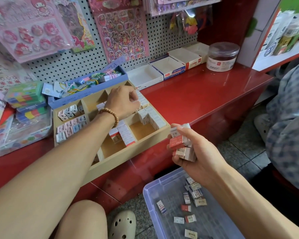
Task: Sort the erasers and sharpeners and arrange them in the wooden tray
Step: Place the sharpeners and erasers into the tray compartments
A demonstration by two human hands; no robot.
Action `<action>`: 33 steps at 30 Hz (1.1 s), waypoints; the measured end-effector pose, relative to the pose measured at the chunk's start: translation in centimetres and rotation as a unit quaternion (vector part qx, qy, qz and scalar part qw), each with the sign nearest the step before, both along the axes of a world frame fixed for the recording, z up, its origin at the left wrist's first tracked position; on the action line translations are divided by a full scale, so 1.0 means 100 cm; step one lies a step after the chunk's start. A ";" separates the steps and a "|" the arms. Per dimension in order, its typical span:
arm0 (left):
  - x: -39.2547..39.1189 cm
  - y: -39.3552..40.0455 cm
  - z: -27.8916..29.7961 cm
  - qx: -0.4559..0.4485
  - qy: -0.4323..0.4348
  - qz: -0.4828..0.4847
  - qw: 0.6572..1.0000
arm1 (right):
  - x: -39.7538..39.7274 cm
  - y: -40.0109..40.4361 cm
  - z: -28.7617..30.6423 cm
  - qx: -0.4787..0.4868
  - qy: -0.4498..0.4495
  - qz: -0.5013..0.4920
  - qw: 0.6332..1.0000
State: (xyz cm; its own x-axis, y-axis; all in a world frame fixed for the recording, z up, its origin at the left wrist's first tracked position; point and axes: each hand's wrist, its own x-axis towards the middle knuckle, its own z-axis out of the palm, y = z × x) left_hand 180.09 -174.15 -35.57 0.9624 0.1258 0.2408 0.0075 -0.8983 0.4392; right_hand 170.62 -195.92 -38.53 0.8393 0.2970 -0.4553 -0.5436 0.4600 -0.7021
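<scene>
I am watching the left hand [123, 102] reaching over the wooden tray [136, 150] at centre frame, fingers curled down among the boxed erasers [154, 118] (what they pinch I cannot tell). At lower right, the right hand [193, 150] is gripping a stack of erasers [180, 141] above the clear bin [149, 192].

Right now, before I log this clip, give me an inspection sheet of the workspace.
Surface: red counter, glossy.
Job's things: wooden tray partly filled; sharpeners in its left compartments, boxed erasers in others; loose erasers in the plastic bin below.
Clutter: open cardboard boxes, plastic jar, sticker packs on the pegboard.
Grips: left hand pinching something small over the tray; right hand holding a stack of erasers.
Cables: nothing seen.
Surroundings: another person's patterned clothing at right.
</scene>
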 end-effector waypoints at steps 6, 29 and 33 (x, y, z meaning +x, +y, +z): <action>0.000 0.007 -0.007 -0.070 0.029 0.017 0.997 | -0.002 0.000 -0.002 -0.006 -0.010 0.012 1.000; -0.077 -0.060 0.013 -0.327 0.104 -0.116 0.932 | -0.010 -0.002 0.009 0.045 -0.042 0.021 0.998; -0.070 -0.042 0.028 -0.323 0.069 -0.070 0.941 | -0.009 -0.005 0.007 0.061 -0.016 0.000 0.998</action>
State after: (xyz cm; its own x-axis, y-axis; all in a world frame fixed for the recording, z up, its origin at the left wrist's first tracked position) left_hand 173.05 -178.37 -32.76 0.9970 0.0719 0.0289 0.0056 -0.4396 0.8982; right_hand 169.70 -196.45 -37.80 0.8523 0.3494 -0.3892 -0.5227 0.5432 -0.6570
